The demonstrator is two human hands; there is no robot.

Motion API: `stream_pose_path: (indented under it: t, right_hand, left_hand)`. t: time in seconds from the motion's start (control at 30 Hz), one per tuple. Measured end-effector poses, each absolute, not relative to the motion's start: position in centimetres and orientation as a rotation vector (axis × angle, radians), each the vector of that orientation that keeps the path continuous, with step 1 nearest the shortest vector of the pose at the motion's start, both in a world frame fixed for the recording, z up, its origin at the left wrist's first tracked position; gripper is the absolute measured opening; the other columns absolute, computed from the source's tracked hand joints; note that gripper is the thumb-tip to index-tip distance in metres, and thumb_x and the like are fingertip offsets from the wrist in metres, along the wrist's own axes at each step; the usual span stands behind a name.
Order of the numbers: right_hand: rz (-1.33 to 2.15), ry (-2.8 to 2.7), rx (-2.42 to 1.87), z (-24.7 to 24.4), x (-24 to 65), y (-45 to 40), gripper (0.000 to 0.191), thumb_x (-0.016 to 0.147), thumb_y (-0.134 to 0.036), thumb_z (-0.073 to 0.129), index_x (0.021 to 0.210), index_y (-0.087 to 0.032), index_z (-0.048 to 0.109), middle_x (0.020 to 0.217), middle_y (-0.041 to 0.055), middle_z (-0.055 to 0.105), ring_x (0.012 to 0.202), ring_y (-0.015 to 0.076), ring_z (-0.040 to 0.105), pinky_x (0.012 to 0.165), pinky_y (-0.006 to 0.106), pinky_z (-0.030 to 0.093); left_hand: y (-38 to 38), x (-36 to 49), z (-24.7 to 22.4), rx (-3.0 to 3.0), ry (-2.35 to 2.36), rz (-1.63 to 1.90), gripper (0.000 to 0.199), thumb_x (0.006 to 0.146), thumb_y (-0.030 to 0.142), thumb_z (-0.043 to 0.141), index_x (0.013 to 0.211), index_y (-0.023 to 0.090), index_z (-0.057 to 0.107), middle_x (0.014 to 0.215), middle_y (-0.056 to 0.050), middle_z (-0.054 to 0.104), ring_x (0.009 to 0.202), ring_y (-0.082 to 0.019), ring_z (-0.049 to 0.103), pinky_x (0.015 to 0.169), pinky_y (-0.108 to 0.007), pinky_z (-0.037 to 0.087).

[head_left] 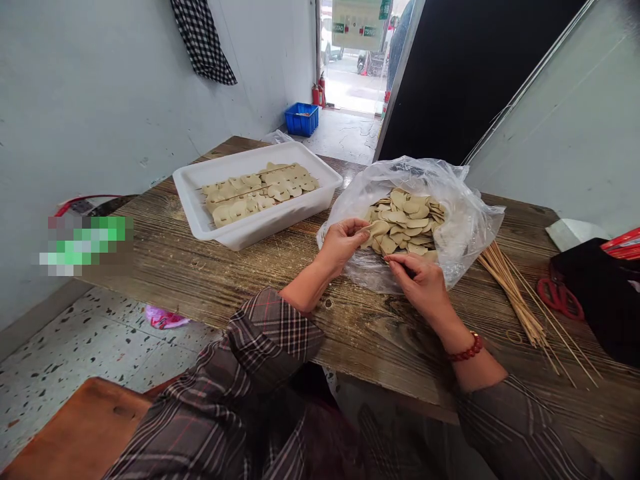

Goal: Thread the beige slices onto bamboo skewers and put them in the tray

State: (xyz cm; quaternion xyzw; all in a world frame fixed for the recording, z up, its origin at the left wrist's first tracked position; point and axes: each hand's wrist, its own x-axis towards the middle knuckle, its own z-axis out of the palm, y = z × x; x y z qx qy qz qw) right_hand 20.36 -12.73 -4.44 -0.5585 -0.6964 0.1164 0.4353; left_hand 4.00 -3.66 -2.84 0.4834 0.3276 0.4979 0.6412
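A clear plastic bag lies open on the wooden table, holding a heap of thin beige slices. Over its left side, my left hand pinches the edge of a beige slice. My right hand, with a red bead bracelet at the wrist, is closed at the bag's front edge, thumb and forefinger pinching what looks like the end of a thin stick. To the left stands a white tray with rows of skewered slices in it.
Bamboo sticks lie on the table right of the bag. Red-handled scissors and a black container are at the far right. An orange-brown stool stands at lower left, a blue crate on the floor beyond.
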Motion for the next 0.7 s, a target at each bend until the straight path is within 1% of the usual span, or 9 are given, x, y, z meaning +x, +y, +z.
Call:
stream_pose_path:
  t: [0.13,0.2,0.27,0.3,0.4,0.47,0.57,0.7]
  right_hand:
    - [0.339,-1.698,-1.398,-4.49,20.27,-12.72,0.022,0.089,-0.028,0.055,0.092,-0.02,0.075,0.091,0.0077,0.076,0.086,0.0211,0.069,0.079,0.036,0.053]
    - [0.39,-1.655,-1.407,-4.54,20.2,-12.73,0.021,0.088,-0.029,0.056,0.091,-0.02,0.075,0.091,0.0073,0.076,0.085,0.0209,0.068,0.078,0.036,0.053]
    - [0.465,-1.6,-1.427,-4.55,20.13,-12.76,0.022,0.087,-0.032,0.057,0.091,-0.019,0.075,0.088,0.0071,0.075,0.079,0.0199,0.068,0.073,0.034,0.053]
    - [0.507,-1.569,-1.441,-4.53,20.11,-12.79,0.024,0.087,-0.034,0.058,0.091,-0.019,0.075,0.086,0.0068,0.074,0.074,0.0188,0.066,0.067,0.032,0.053]
    - [0.629,-1.473,-1.472,-4.35,20.06,-12.89,0.028,0.086,-0.038,0.058,0.092,-0.018,0.076,0.078,0.0047,0.072,0.054,0.0131,0.057,0.049,0.026,0.046]
    - [0.681,-1.425,-1.473,-4.23,20.02,-12.94,0.029,0.085,-0.04,0.058,0.092,-0.018,0.076,0.072,0.0029,0.069,0.047,0.0105,0.051,0.043,0.024,0.04]
    - [0.709,-1.395,-1.457,-4.18,19.89,-12.96,0.029,0.084,-0.04,0.06,0.091,-0.017,0.076,0.067,0.0015,0.066,0.046,0.0095,0.049,0.042,0.023,0.038]
    - [0.735,-1.391,-1.422,-4.37,19.71,-12.91,0.028,0.084,-0.04,0.06,0.091,-0.017,0.075,0.066,0.0015,0.065,0.047,0.0099,0.049,0.043,0.023,0.038]
  left_hand:
    - [-3.7,3.97,-2.85,1.118,0.756,1.088,0.017,0.066,0.019,0.073,0.08,0.013,0.067,0.063,0.003,0.06,0.056,-0.005,0.048,0.054,-0.018,0.035]
    - [-3.72,3.92,-2.8,1.108,0.751,1.056,0.018,0.066,0.015,0.073,0.083,0.013,0.066,0.063,0.003,0.06,0.056,-0.005,0.049,0.054,-0.018,0.036]
    - [-3.73,3.84,-2.69,1.065,0.727,1.033,0.022,0.067,0.013,0.073,0.088,0.013,0.066,0.066,0.003,0.061,0.058,-0.005,0.052,0.055,-0.017,0.039]
    - [-3.72,3.79,-2.63,1.028,0.712,1.026,0.024,0.067,0.014,0.074,0.09,0.013,0.066,0.069,0.002,0.063,0.06,-0.006,0.054,0.056,-0.018,0.041]
    - [-3.59,3.62,-2.53,0.897,0.672,1.005,0.026,0.069,0.019,0.076,0.091,0.013,0.066,0.08,-0.002,0.068,0.067,-0.009,0.061,0.062,-0.021,0.049]
    - [-3.47,3.56,-2.57,0.828,0.66,0.987,0.025,0.069,0.024,0.078,0.088,0.013,0.067,0.082,-0.003,0.068,0.069,-0.011,0.062,0.065,-0.025,0.052]
    - [-3.47,3.61,-2.73,0.799,0.636,0.938,0.028,0.067,0.03,0.081,0.085,0.012,0.07,0.081,-0.005,0.069,0.068,-0.011,0.062,0.065,-0.024,0.053]
    - [-3.74,3.85,-2.86,0.838,0.618,0.923,0.034,0.059,0.033,0.086,0.082,0.012,0.072,0.082,-0.004,0.07,0.068,-0.009,0.061,0.061,-0.019,0.05]
